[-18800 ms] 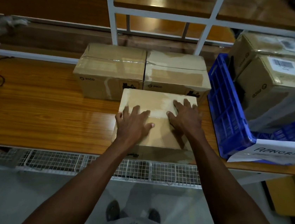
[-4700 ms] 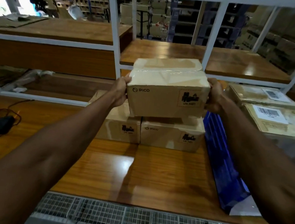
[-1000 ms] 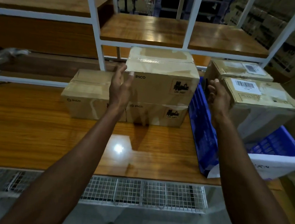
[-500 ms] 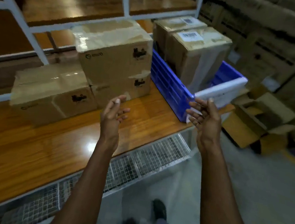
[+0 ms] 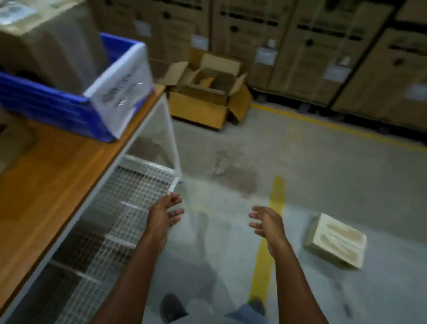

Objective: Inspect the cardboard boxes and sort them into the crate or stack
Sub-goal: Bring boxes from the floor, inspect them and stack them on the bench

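A small taped cardboard box lies on the concrete floor at the right. My left hand and my right hand hang in the air over the floor, palms facing each other, fingers relaxed, holding nothing. The right hand is a short way left of the floor box. At the upper left the blue crate sits on the wooden table with labelled cardboard boxes inside it. The view is blurred by motion.
An opened empty carton stands on the floor beyond the table's end. A wall of large stacked cartons runs across the back. A yellow floor line passes under my right arm. A white wire shelf sits below the tabletop.
My view has swung right from the table and stacked boxes toward the floor. Both empty hands have dropped lower, and the small box on the floor has come into view.
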{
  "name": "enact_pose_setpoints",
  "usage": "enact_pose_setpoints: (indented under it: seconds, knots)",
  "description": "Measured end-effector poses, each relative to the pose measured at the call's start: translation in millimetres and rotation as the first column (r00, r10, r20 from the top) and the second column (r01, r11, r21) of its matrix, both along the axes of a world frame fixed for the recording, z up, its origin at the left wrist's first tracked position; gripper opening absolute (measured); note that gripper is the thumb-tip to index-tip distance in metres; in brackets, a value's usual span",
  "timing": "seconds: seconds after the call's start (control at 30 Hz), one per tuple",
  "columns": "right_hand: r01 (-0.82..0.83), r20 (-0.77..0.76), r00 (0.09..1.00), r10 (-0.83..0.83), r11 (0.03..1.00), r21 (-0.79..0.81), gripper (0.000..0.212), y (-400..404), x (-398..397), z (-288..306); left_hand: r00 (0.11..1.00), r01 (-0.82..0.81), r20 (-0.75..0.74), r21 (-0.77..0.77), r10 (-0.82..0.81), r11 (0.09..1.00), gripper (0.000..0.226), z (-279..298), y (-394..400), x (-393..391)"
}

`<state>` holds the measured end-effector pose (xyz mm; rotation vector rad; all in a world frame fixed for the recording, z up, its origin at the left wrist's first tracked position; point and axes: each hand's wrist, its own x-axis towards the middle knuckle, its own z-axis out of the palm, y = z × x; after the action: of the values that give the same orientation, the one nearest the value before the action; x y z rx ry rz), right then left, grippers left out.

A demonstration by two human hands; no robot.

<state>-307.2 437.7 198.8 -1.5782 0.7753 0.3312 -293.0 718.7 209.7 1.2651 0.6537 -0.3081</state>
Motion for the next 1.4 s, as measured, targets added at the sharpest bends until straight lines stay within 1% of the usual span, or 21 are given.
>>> enact_pose_setpoints:
  seconds: [0.1, 0.17, 0.23, 0.37, 0.53, 0.7, 0.8, 0.9, 0.97, 1.1, 1.23, 1.33, 1.4]
  knots:
    - [0.086, -0.113, 0.989, -0.094, 0.993, -0.076, 0.020, -77, -52, -24, 0.985, 0.140, -0.103, -0.013, -0.140, 0.990, 0.030, -30, -67, -3]
    - [0.190, -0.182, 0.962, -0.202, 0.978, -0.079, 0.014, -129, -90, -38, 0.963, 0.235, -0.134, -0.014, -0.234, 0.972, 0.031, -44, -119, -8]
    - [0.303, -0.240, 0.920, -0.311, 0.951, -0.068, 0.011, -181, -126, -49, 0.941, 0.303, -0.151, -0.026, -0.304, 0.953, 0.031, -55, -175, -15]
    - [0.473, -0.324, 0.821, -0.470, 0.878, -0.075, 0.016, -268, -186, -64, 0.874, 0.446, -0.187, -0.055, -0.448, 0.893, 0.029, -75, -275, -28]
    - [0.562, -0.369, 0.742, -0.560, 0.819, -0.114, 0.016, -352, -232, -72, 0.737, 0.635, -0.271, -0.036, -0.619, 0.772, 0.029, -94, -376, -29]
    - [0.597, -0.392, 0.706, -0.590, 0.793, -0.118, 0.022, -425, -231, -81, 0.612, 0.752, -0.324, -0.045, -0.722, 0.658, 0.030, -105, -456, -1]
    - [0.579, -0.404, 0.712, -0.574, 0.806, -0.125, 0.032, -465, -212, -91, 0.548, 0.804, -0.352, -0.029, -0.759, 0.594, 0.027, -112, -501, 28]
    - [0.496, -0.437, 0.735, -0.518, 0.851, -0.175, 0.024, -506, -178, -101, 0.460, 0.862, -0.398, -0.015, -0.794, 0.506, 0.026, -128, -546, 70]
    - [0.434, -0.451, 0.755, -0.475, 0.879, -0.199, 0.023, -533, -150, -110, 0.419, 0.885, -0.414, -0.010, -0.808, 0.465, 0.024, -143, -576, 99]
    - [0.330, -0.492, 0.781, -0.385, 0.923, -0.198, 0.038, -585, -94, -144, 0.368, 0.916, -0.450, 0.027, -0.813, 0.400, 0.020, -183, -631, 149]
    - [0.200, -0.517, 0.808, -0.282, 0.957, -0.210, 0.041, -634, -45, -192, 0.357, 0.917, -0.506, 0.029, -0.785, 0.398, 0.021, -232, -674, 179]
    - [0.152, -0.536, 0.810, -0.237, 0.968, -0.199, 0.041, -666, -15, -240, 0.302, 0.941, -0.522, 0.029, -0.797, 0.338, 0.021, -277, -699, 192]
    - [0.098, -0.559, 0.807, -0.187, 0.978, -0.186, 0.042, -688, 2, -280, 0.285, 0.952, -0.524, 0.053, -0.803, 0.303, 0.018, -315, -716, 202]
